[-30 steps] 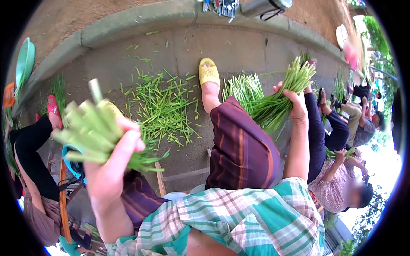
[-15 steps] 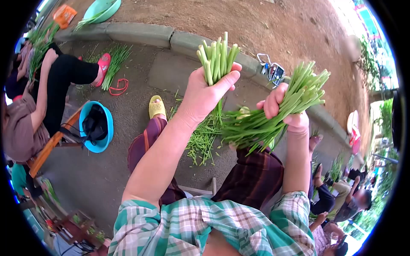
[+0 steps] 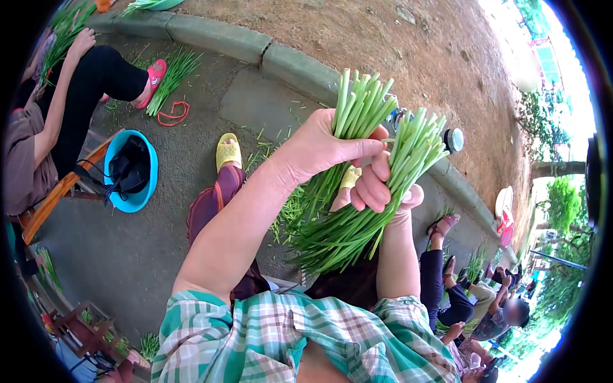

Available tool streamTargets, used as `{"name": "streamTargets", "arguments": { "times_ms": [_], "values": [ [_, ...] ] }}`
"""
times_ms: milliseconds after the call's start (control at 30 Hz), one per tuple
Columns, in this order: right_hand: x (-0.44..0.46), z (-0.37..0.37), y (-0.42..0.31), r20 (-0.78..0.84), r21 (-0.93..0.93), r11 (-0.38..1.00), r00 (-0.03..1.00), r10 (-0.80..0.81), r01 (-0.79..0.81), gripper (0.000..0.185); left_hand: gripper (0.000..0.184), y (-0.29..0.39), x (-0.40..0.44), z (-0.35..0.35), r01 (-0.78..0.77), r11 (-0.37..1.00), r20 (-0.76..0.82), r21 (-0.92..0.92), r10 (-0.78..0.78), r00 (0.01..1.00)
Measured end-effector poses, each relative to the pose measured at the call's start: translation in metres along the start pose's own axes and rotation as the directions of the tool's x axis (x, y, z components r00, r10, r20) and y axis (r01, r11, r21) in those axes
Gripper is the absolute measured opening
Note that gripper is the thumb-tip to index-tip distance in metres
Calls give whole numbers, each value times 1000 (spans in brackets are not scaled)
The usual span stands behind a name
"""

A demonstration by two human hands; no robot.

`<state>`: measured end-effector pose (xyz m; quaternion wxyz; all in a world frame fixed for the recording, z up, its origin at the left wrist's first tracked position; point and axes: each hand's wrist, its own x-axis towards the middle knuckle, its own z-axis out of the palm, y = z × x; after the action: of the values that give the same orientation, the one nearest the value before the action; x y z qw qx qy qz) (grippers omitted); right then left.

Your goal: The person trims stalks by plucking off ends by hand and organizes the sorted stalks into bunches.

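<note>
The left hand (image 3: 329, 150) and the right hand (image 3: 373, 185) are now meeting in front of the body, where half a second ago they were holding well apart; the left bunch (image 3: 361, 108) and the right bunch (image 3: 412, 150) of green stalks are therefore sitting side by side, probably being handled as a pair. The left grip is pressing firmly on its stems, thumb crossing in front; the right grip is curling snugly round its own, the leaves trailing below. Chopped pieces (image 3: 284, 220) are lying on the ground (image 3: 150, 268) beneath. Off to the left, a blue basin (image 3: 133, 203) is holding dark contents (image 3: 129, 169), perhaps a bag, though the folds are too dark to tell. At the top edge, a green tub (image 3: 170, 4), partly cut off, is bearing more stalks (image 3: 140, 5).
</note>
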<state>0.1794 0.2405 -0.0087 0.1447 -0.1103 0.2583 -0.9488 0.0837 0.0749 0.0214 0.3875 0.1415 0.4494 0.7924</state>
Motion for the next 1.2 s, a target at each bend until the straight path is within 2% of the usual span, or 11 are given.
{"name": "streamTargets", "arguments": {
  "times_ms": [200, 400, 467, 567, 600, 667, 733, 867, 1000, 1067, 1200],
  "values": [
    [5, -1, 9, -2, 51, 999, 1000, 16, -16, 44, 15, 6, 0, -12, -15, 989, -120, 149, 33, 992],
    [-4, -1, -18, 26, -45, 995, 996, -83, 85, 45, 22, 5, 3, -29, 76, 996, -292, -44, -86, 952],
    [-14, -2, -33, -128, -188, 972, 978, -166, 141, 46, 21, 10, -2, -34, 109, 994, -278, -29, -113, 954],
    [-22, 1, -50, -547, -443, 896, 786, -289, 22, 46, 21, 27, -11, -26, 202, 913, -19, 356, -209, 978],
    [-23, -4, -56, -647, -495, 866, 696, -313, -70, 44, 21, 22, -12, -23, 202, 909, -4, 364, -216, 976],
    [-22, -9, -61, -768, -451, 867, 587, -256, -211, 34, 24, 9, -10, -20, 289, 884, -46, 367, -293, 955],
    [-18, -16, -55, -733, -488, 846, 628, -262, -216, 30, 26, 1, -4, -11, 296, 860, -135, 415, -264, 955],
    [-9, -13, -44, -701, -392, 890, 702, -124, -234, 29, 30, -12, 9, -1, 259, 944, -295, 205, -192, 936],
    [13, 18, -26, -723, -461, 839, 670, -166, -289, 36, 33, -37, 15, 4, 163, 986, -269, -38, -168, 948],
    [17, -9, -1, -704, -606, 750, 618, -349, -266, 41, 35, -52, 20, 12, 54, 982, -314, -182, -110, 943],
    [22, -16, 18, -714, -449, 885, 643, -275, -120, 62, 47, -66, 29, 5, 47, 964, -253, -263, -115, 961]
  ]
}}
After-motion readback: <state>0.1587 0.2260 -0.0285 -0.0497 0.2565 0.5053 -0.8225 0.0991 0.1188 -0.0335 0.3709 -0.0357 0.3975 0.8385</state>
